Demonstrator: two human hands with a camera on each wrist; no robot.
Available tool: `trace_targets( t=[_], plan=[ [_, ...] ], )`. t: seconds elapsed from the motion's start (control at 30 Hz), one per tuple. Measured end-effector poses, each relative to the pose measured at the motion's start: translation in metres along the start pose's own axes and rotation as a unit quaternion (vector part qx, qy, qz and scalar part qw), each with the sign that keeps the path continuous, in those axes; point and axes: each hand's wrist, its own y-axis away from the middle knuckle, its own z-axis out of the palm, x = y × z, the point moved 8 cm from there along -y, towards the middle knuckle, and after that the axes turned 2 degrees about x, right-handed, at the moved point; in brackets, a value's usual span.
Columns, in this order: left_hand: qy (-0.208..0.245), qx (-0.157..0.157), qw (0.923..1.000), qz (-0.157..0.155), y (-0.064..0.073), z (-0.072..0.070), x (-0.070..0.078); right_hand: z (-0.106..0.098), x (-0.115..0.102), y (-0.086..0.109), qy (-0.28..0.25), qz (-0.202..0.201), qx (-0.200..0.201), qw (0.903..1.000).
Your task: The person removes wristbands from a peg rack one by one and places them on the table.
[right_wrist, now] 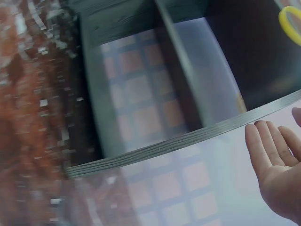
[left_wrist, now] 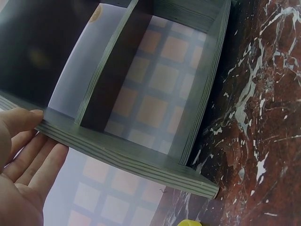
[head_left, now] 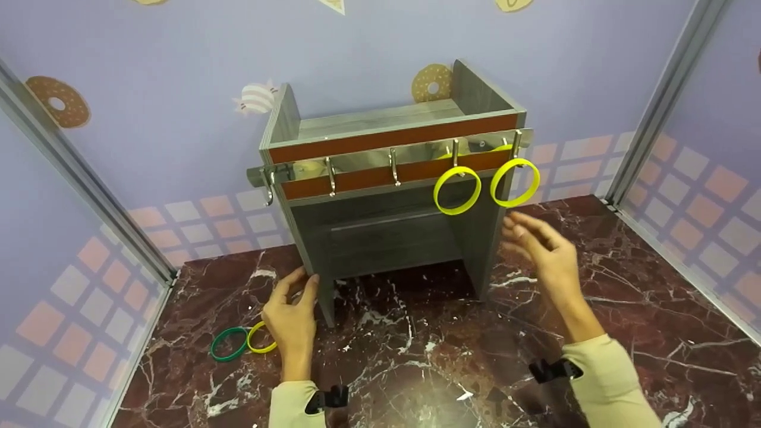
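Left hand point(head_left: 291, 315): pinching grey wood-grain rack point(head_left: 395, 244). Right hand point(head_left: 553, 258): fingers loosely extended, empty; 2 round yellow bands point(head_left: 456, 211) above them. We judge steadying; next calls for right-side grip.

The shelf unit point(head_left: 398, 244) is finished in matt grey wood grain; striped, laminate-like layers are shown at the panel edges point(left_wrist: 129, 163). The orange-brown facing point(head_left: 386, 138) is smooth-finished. The hook rail point(head_left: 362, 163) and hooks point(head_left: 393, 166) are made of shiny metal. The yellow rings point(head_left: 455, 211) and green ring point(head_left: 228, 359) are formed in smooth, plastic-like material. The tabletop point(head_left: 416, 345) is surfaced in glossy, marble-like stone. The sleeves point(head_left: 612, 374) are cut from matt cloth.
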Motion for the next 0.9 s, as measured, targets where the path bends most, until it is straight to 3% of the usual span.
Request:
trace_targets(
  t=[0.4, 0.9],
  plan=[
    [-0.01, -0.007, 0.9999, 0.01, -0.001, -0.001, -0.001, 0.012, -0.051, -0.021, -0.087, -0.025, 0.001, 0.9959],
    [0.008, -0.007, 0.9999, 0.008, -0.001, 0.0, -0.001, 0.013, -0.078, -0.023, -0.129, -0.061, 0.025, 0.9895]
  ],
)
